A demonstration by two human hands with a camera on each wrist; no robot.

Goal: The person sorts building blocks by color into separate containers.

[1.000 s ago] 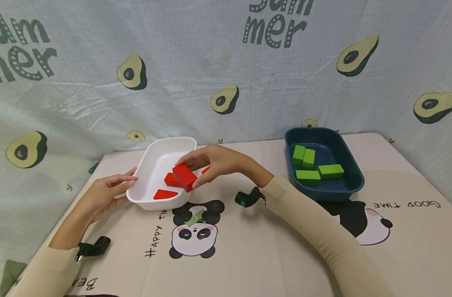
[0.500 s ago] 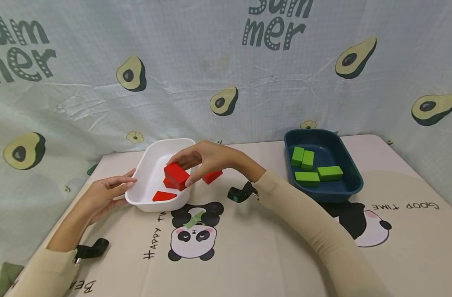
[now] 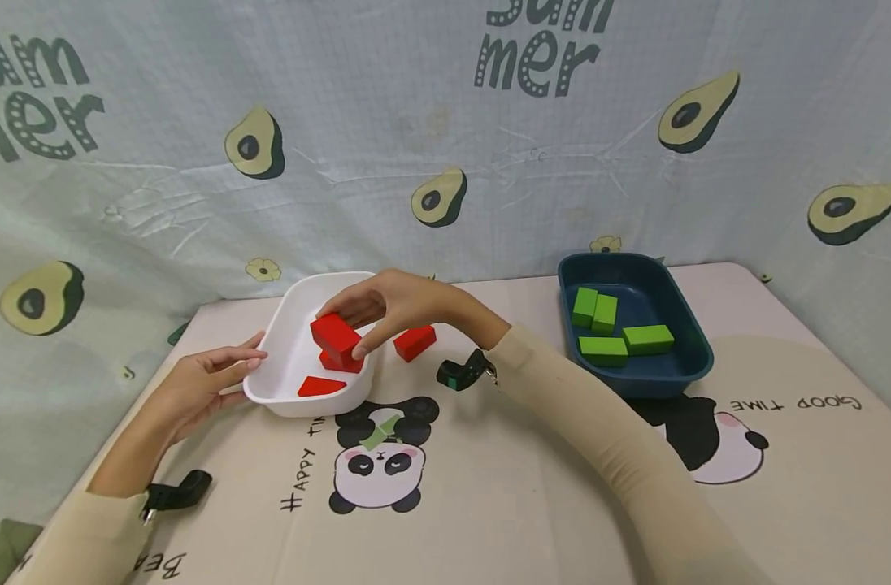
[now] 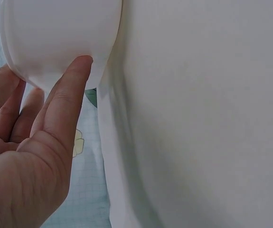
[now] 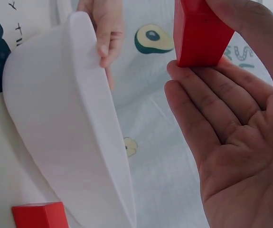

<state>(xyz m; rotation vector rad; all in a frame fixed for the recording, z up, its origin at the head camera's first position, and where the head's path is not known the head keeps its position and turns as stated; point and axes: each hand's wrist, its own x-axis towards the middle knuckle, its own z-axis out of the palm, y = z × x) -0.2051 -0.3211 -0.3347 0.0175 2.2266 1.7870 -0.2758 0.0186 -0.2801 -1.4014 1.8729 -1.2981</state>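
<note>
My right hand [image 3: 402, 299] pinches a red block [image 3: 334, 335] between thumb and fingertips, above the white plastic tub [image 3: 279, 357]. The right wrist view shows the same red block [image 5: 202, 35] against the fingertips, with the palm turned toward the camera. Inside the tub lie two more red pieces: a block [image 3: 343, 363] partly hidden under the held one, and a flatter-looking piece [image 3: 321, 387]. My left hand [image 3: 210, 375] holds the tub's left rim; in the left wrist view one finger [image 4: 72, 95] lies against its outer wall.
Another red block [image 3: 415, 344] rests on the table just right of the tub, under the right wrist. At the back right stands a dark blue tub [image 3: 697, 353] with several green blocks [image 3: 646, 340]. A printed curtain [image 3: 533, 179] hangs behind the table.
The right hand has moved left with the red block, from the tub's right edge to farther over its inside. The red block on the table has come into fuller view. The left hand stays put.
</note>
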